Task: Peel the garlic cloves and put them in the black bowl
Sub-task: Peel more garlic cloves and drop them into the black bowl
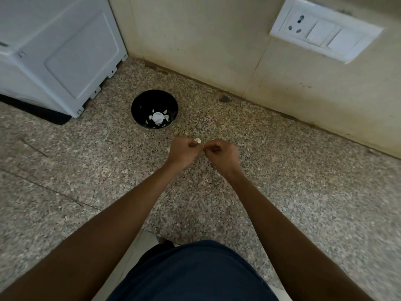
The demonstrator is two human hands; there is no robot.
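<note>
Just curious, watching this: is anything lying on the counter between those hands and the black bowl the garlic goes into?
Nothing visible does. The left hand and right hand pinch a clove, and only bare speckled counter lies between them and the bowl.

Home kitchen: granite counter point(282, 181), wall socket point(325, 29).

The light is soft and even, a little dim, with a warm yellowish cast on the wall point(195, 40). Shadows are faint: only a dark strip under the white appliance point(54, 51). The speckled counter point(86, 170) shows no glare. Straight lines bow outward near the edges. The forearms and frame edges look smeared and soft.
</note>
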